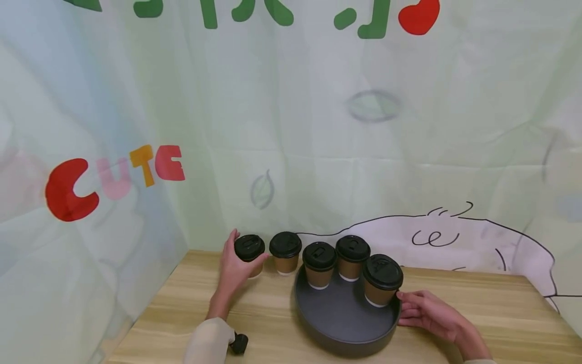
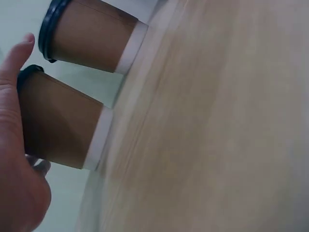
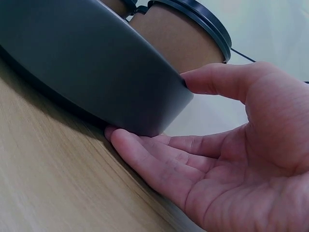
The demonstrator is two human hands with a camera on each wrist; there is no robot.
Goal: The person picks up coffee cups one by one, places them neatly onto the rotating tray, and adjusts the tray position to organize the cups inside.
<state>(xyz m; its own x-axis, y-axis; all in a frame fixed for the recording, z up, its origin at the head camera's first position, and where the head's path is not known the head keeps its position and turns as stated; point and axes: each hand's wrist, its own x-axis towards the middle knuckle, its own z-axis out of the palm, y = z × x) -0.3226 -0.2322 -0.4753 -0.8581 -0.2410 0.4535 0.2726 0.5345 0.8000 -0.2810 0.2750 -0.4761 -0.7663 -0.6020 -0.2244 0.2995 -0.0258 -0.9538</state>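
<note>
At the left my left hand [image 1: 235,270] is around a brown paper coffee cup [image 1: 256,270] with a black lid. Its thumb crosses the front near the lid, and the fingers are partly hidden behind the cup. That cup [image 2: 63,121] has a white base band, close to the tabletop in the left wrist view. My right hand [image 1: 429,314] grips the right side of a round dark grey tray [image 1: 338,323], thumb at the rim and fingers under its lower edge [image 3: 116,96]. Three lidded cups stand inside, including one large cup [image 1: 379,294] beside the right hand.
Another lidded coffee cup [image 1: 285,264] stands on the wooden table [image 1: 268,313] between the left hand and the tray. Behind the table hangs a pale printed curtain [image 1: 291,126], which also runs along the left side.
</note>
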